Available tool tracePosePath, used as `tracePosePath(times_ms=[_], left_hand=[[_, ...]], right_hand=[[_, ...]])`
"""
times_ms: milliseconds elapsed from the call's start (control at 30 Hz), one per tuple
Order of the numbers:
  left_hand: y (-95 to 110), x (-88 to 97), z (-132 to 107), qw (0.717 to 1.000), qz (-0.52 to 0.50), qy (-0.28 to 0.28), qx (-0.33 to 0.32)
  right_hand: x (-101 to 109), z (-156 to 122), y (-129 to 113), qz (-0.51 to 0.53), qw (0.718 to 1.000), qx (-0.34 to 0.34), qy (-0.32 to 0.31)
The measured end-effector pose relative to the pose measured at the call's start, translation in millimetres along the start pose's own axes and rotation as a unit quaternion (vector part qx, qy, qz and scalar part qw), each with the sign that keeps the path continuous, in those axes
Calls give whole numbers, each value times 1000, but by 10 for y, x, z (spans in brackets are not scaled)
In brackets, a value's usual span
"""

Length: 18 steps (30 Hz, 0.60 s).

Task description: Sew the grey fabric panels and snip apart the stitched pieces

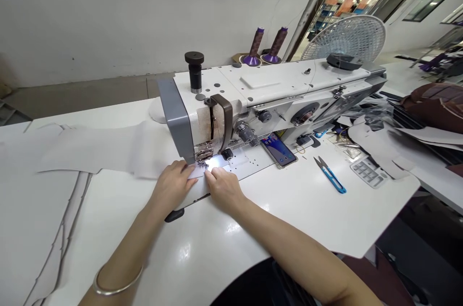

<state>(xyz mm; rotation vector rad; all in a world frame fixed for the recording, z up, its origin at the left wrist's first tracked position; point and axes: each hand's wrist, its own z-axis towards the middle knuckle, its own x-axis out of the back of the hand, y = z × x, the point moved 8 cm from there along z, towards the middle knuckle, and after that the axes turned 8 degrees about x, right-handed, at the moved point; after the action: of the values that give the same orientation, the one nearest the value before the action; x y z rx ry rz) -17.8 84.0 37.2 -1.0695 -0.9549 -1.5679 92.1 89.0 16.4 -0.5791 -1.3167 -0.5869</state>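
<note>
L hand on white material, R hand just beside sewing machine foot, can't tell if fingers pinch; blue thread snips twd tabletop's R corner.

"What do we have on our white bench?"
"The sewing machine, mostly, with pale panels piled to its left."
"And to the right of it?"
"We see blue snips, tips slightly apart, lying near a phone with its screen lit, just beside the machine's base."
</note>
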Motion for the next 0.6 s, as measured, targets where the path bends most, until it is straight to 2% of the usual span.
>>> tracePosePath(times_ms=[167, 267, 367, 533, 600], left_hand=[[258, 32, -59, 994, 91, -45, -31], [375, 60, -59, 992, 121, -42, -19], [401, 86, -51, 992, 120, -26, -9], [384, 59, -71, 993, 105, -48, -31], [376, 59, -70, 993, 107, -38, -25]], right_hand=[[-1, -2, 55, 5, 999, -27, 16], [19, 0, 84, 18, 999, -41, 26], [37, 9, 103, 46, 998, -42, 28], [61, 33, 117, 84, 995, -34, 31], [56, 41, 128, 88, 995, -39, 31]])
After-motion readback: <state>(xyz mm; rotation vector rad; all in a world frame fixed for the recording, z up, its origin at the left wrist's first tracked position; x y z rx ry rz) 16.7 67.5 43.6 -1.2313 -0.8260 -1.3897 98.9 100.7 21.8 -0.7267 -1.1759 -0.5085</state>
